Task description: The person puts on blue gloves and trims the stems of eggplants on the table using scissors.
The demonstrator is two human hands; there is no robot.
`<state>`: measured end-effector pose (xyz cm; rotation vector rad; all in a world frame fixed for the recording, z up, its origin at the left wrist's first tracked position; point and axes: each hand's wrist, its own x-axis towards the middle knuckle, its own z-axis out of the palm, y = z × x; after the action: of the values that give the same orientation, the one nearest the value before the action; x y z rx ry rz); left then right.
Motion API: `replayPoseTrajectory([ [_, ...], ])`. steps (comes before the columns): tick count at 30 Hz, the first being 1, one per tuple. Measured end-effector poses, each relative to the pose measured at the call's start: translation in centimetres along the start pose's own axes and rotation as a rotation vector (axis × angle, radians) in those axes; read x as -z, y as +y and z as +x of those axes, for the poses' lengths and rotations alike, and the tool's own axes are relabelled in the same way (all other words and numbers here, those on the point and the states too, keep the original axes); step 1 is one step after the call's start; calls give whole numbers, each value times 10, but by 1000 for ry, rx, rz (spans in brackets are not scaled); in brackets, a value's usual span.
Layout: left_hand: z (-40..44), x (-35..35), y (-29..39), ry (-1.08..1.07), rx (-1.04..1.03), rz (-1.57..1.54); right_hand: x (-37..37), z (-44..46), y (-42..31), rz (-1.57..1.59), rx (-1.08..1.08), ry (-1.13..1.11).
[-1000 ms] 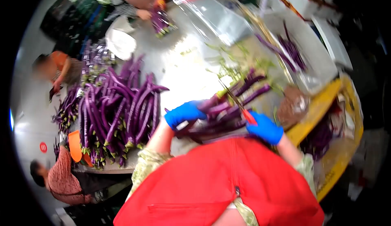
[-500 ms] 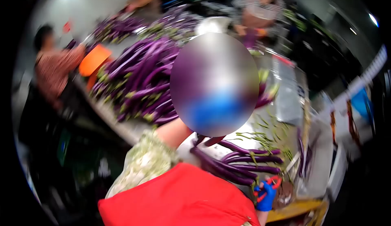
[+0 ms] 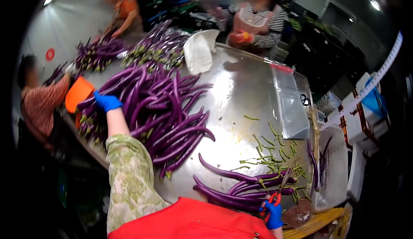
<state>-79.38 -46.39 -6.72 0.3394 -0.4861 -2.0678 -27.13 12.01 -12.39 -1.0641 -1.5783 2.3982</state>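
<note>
My left hand, in a blue glove, is stretched out to the left side of a big heap of long purple eggplants. Its fingers are closed over an eggplant there, partly hidden from me. Low on the right, my right hand, also gloved in blue, holds red-handled scissors with the blades pointing up and away. Beside the scissors lie several separate eggplants on the metal table. Small green cut stem pieces are scattered just beyond them.
Clear plastic bags lie along the right edge, by a white crate. A white cloth or bag sits at the back. An orange sheet stands left of the heap. Co-workers stand around the table.
My view has turned and sharpened. My left arm has swung left and reached forward onto the heap. The right hand stays low right with the scissors, whose blades now show clearly.
</note>
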Motion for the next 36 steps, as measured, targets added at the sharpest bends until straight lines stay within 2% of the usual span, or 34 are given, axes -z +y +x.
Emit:
replayPoseTrajectory([
  [2, -31, -39, 12, 243, -105, 92, -7, 1, -5, 37, 59, 27],
  [4, -62, -54, 15, 478, -133, 510, -11, -1, -14, 19, 56, 16],
  [5, -72, -55, 15, 450, -147, 421, -10, -1, -14, 25, 54, 31],
  [6, -41, -32, -2, 411, -150, 283, -10, 0, -14, 30, 49, 40],
  [8, -74, -35, 15, 427, -6, 391, -10, -2, -13, 42, 51, 38],
  [9, -55, -9, 9, 240, 23, 346, -10, -3, -14, 50, 60, 32],
  [10, -49, 0, 13, 149, 177, 311, -8, -6, -13, 57, 69, 28],
  [12, -8, 54, 3, -334, 130, 292, 0, -7, -11, 88, 100, 19],
  [14, 14, 65, 25, -474, 304, 425, 8, -9, -9, 126, 125, 18],
  [16, -6, 43, 54, -337, 714, 304, 14, -10, -8, 172, 147, 25],
  [18, 0, 47, 80, -460, 765, 620, 22, -8, -2, 203, 148, 51],
  [20, -54, 24, 111, -513, 579, 944, 27, -7, 0, 228, 156, 62],
  [22, -45, 17, 124, -505, 632, 1173, 28, -7, 0, 245, 175, 64],
  [25, -54, -3, 137, -552, 510, 1411, 27, -8, 0, 201, 176, 97],
  [28, -16, -21, 136, -623, 330, 1794, 27, -10, 1, 168, 187, 124],
  [29, -29, -25, 137, -653, 175, 1553, 27, -11, 3, 158, 191, 132],
  [31, -68, -39, 133, -864, -589, 1573, 29, -9, 6, 160, 187, 141],
  [33, -88, -42, 120, -911, -989, 1782, 24, -10, 6, 167, 181, 138],
  [34, -63, -12, 100, -821, -960, 2282, 20, -12, 4, 163, 179, 129],
  [36, -67, -4, 95, -778, -954, 2479, 11, -14, 0, 162, 180, 110],
])
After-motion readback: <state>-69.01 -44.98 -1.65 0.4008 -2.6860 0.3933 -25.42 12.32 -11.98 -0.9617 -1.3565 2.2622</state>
